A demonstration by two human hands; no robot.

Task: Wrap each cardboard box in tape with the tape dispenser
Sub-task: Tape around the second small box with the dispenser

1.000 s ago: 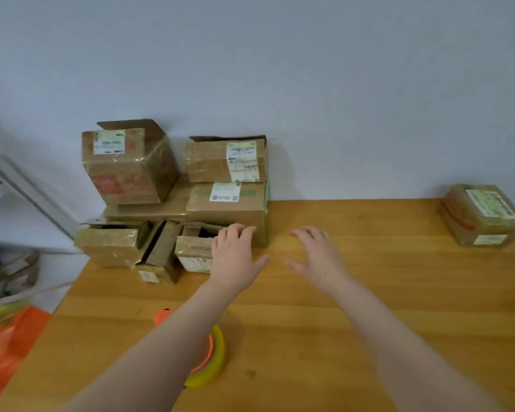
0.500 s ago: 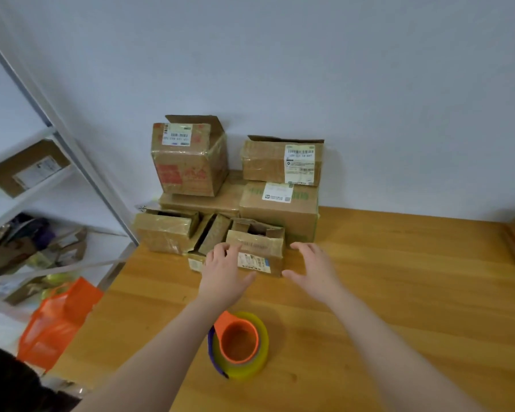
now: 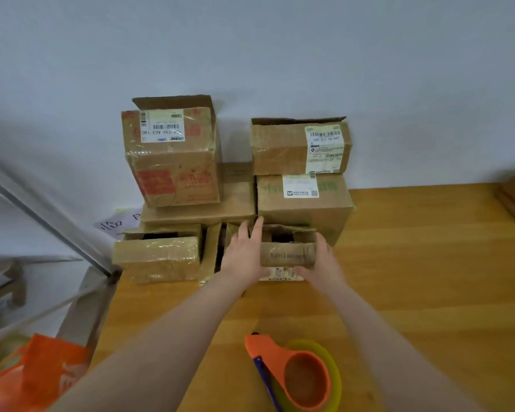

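1. Your left hand (image 3: 244,257) presses flat on the left side of the small box (image 3: 286,254), fingers straight. Your right hand (image 3: 323,263) curls its fingers round the right end. Squeezing from both sides likely lets you lift it squarely.
2. The box sits on the counter (image 3: 414,278), tight against the front of the stacked boxes (image 3: 304,209).
3. The tape dispenser (image 3: 298,376) lies untouched near you, between your forearms, probably kept within easy reach.
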